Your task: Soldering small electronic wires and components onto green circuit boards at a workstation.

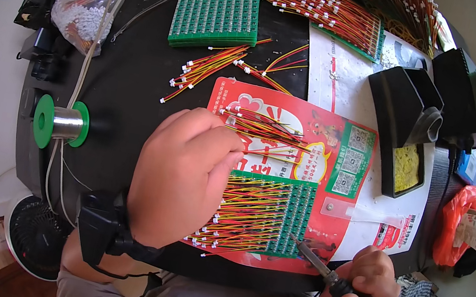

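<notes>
My left hand [187, 171] is over the left part of a green circuit board panel [297, 215], its thumb and fingers pinched at the end of a thin red-and-yellow wire lead [274, 155]. Rows of similar leads with white plugs cover the panel's left part; bare solder pads show on its right. A small bunch of loose leads [261, 124] lies just beyond my fingertips. Wrapped round the dark handle of a soldering iron [315, 261], my right hand [362, 289] is low on the right. The iron's tip points up-left, at the panel's right part; contact is unclear.
A red printed sheet [335, 228] lies under the panel. On the left stands a green solder spool [66, 122]. Stacked green panels [216, 13] and loose leads [211, 65] lie beyond. A black iron stand with yellow sponge [405, 170] is right; wired panels [336, 14] are behind.
</notes>
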Available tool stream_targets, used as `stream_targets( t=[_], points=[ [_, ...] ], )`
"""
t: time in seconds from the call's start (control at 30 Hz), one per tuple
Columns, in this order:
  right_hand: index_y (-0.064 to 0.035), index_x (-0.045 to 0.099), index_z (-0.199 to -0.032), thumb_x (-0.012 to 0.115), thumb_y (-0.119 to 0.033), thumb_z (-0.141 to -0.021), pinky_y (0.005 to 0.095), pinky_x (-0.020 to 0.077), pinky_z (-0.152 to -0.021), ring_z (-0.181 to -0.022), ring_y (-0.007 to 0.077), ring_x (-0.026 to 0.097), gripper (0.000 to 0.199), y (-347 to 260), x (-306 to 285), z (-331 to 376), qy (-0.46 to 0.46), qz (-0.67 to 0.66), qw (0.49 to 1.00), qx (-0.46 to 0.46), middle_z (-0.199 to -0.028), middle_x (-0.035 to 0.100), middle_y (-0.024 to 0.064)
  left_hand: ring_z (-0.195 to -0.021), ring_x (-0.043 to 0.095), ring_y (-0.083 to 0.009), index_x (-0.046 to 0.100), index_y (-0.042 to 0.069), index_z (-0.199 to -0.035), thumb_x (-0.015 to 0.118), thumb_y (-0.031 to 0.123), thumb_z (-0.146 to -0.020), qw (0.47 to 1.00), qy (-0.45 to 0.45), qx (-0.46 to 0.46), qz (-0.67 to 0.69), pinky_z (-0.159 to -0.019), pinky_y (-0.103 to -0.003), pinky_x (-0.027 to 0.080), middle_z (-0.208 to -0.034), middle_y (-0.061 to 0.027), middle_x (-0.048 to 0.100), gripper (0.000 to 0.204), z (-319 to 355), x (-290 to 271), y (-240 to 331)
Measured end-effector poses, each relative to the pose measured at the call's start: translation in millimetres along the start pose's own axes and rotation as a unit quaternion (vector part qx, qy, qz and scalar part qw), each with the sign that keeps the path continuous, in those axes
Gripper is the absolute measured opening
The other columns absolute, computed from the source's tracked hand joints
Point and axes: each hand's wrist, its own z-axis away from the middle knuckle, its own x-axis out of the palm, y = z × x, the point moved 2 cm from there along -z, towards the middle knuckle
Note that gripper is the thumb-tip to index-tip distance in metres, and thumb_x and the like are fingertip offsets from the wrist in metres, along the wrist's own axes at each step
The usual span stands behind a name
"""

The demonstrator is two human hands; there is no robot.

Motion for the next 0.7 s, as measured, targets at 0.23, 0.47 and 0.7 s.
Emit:
stream_targets(
  t=[0.23, 0.47, 0.7],
  points=[
    [-0.0040, 0.053, -0.111, 0.068, -0.056, -0.095, 0.0334, 0.0384, -0.056, -0.063, 0.0173, 0.047, 0.056, 11.4, -5.4, 0.2, -0.049, -0.036, 0.997, -0.054, -0.074, 0.051, 0.0081, -0.081, 0.066, -0.0210, 0.064, -0.003, -0.086, 0.071, -0.010, -0.082, 0.999, 0.043, 0.014, 0.024, -0.074, -0.029, 0.051, -0.092, -0.0130, 0.069, 0.010, 5.8, -19.0, 11.6],
    [0.0017, 0.055, -0.117, 0.087, -0.046, -0.081, 0.0300, 0.0410, -0.046, -0.057, 0.0180, 0.052, 0.068, 16.9, -11.4, -14.5, -0.107, 0.030, 0.980, -0.162, -0.075, 0.056, 0.0069, -0.072, 0.066, -0.0241, 0.070, 0.001, -0.096, 0.071, -0.008, -0.083, 0.990, 0.098, -0.034, 0.094, -0.063, -0.031, 0.052, -0.087, -0.0124, 0.068, 0.016, 11.8, -14.4, 18.6],
    [-0.0049, 0.051, -0.090, 0.062, -0.042, -0.097, 0.0304, 0.0316, -0.051, -0.055, 0.0140, 0.042, 0.039, 4.5, -4.3, -11.7, -0.098, 0.012, 0.995, -0.024, -0.064, 0.046, 0.0042, -0.068, 0.062, -0.0181, 0.073, 0.000, -0.098, 0.069, -0.004, -0.086, 0.987, -0.044, 0.029, 0.153, -0.063, -0.029, 0.049, -0.084, -0.0109, 0.067, 0.013, 32.1, -17.9, 38.9]
  ],
)
